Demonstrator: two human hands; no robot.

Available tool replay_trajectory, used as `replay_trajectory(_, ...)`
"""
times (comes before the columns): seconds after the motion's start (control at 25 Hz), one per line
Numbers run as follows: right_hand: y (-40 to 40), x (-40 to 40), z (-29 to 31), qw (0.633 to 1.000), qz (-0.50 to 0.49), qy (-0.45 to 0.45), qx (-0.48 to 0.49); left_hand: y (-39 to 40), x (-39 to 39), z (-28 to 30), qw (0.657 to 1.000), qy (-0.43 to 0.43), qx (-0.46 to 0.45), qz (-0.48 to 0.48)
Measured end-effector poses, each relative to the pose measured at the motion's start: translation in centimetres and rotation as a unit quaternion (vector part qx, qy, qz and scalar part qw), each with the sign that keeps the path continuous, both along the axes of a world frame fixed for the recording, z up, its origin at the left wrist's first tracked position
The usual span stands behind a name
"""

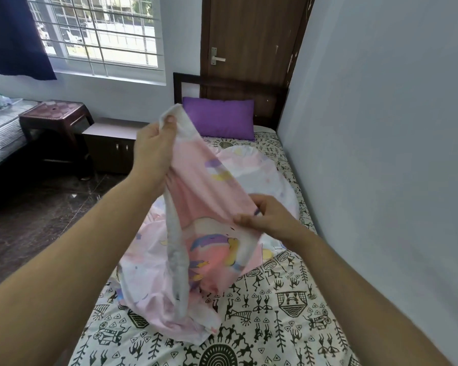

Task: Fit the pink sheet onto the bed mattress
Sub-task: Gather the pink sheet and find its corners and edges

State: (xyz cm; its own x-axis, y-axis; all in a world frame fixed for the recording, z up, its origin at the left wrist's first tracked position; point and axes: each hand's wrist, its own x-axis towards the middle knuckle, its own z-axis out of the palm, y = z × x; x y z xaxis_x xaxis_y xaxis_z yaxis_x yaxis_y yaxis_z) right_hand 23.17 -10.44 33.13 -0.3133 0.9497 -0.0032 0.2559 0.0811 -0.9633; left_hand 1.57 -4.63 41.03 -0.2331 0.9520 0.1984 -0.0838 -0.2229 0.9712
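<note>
The pink sheet (204,196), printed with pastel cartoon shapes, is bunched and lifted above the bed. My left hand (154,146) grips its upper edge, raised high near the pillow end. My right hand (265,217) pinches the same edge lower down and to the right. The remaining fabric hangs down and lies crumpled on the mattress (288,307), which is covered by a white cloth with black tribal figures. A purple pillow (218,118) leans against the dark headboard.
The bed runs along the grey wall (381,154) on the right. A brown door (251,40) stands behind the headboard. A low cabinet (111,146) and a dark stool (54,117) sit left of the bed on the dark floor, under a barred window.
</note>
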Motion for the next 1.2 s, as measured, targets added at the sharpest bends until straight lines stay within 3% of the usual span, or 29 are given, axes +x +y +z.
replay_trajectory(0.08,-0.8,2.2,-2.7,0.981,0.066,-0.150,-0.103,0.9,-1.1,0.4,0.999,-0.019,0.011,0.044)
replay_trajectory(0.16,-1.3,2.9,-6.6,0.969,0.020,-0.204,-0.138,1.4,-1.3,0.6,0.998,-0.002,0.029,0.064)
replay_trajectory(0.28,-0.2,3.2,-7.8,0.963,-0.250,-0.034,-0.094,1.4,-1.4,0.0,0.979,0.146,0.035,0.139)
replay_trajectory(0.36,0.9,2.9,-5.0,0.943,-0.331,0.015,-0.024,0.7,-1.6,-0.8,0.954,0.268,0.000,0.136)
replay_trajectory(0.44,1.7,1.0,-1.0,0.959,-0.243,-0.128,0.072,-0.7,-0.5,-1.9,0.923,0.383,0.021,-0.008)
replay_trajectory(0.52,1.3,-2.2,2.0,0.949,-0.134,-0.252,0.132,-2.2,1.6,-2.8,0.862,0.440,0.049,-0.248)
replay_trajectory(0.6,0.6,-3.6,3.4,0.968,-0.091,-0.204,0.112,-2.7,2.3,-3.3,0.817,0.464,0.049,-0.338)
replay_trajectory(0.72,-0.6,-1.7,2.4,0.997,0.019,-0.075,-0.013,-2.1,1.1,-2.6,0.820,0.483,0.036,-0.304)
replay_trajectory(0.8,-1.6,-0.6,0.5,0.990,0.106,-0.084,-0.045,-2.5,1.2,-2.2,0.860,0.411,0.030,-0.301)
replay_trajectory(0.92,-1.6,0.5,-2.8,0.994,0.018,-0.105,-0.037,-3.2,1.3,-0.4,0.928,0.225,0.015,-0.298)
replay_trajectory(1.0,-0.4,2.0,-5.3,0.962,-0.065,-0.265,-0.011,-3.3,0.4,1.1,0.944,0.096,0.017,-0.316)
replay_trajectory(1.08,0.6,4.2,-8.0,0.882,-0.117,-0.456,0.002,-4.0,-0.1,2.8,0.947,-0.001,0.051,-0.317)
replay_trajectory(1.12,1.0,5.2,-9.4,0.858,-0.146,-0.493,-0.003,-4.1,-0.3,3.5,0.950,-0.047,0.072,-0.301)
replay_trajectory(1.2,1.4,6.6,-10.6,0.875,-0.206,-0.438,-0.021,-4.2,-1.2,4.9,0.952,-0.113,0.092,-0.269)
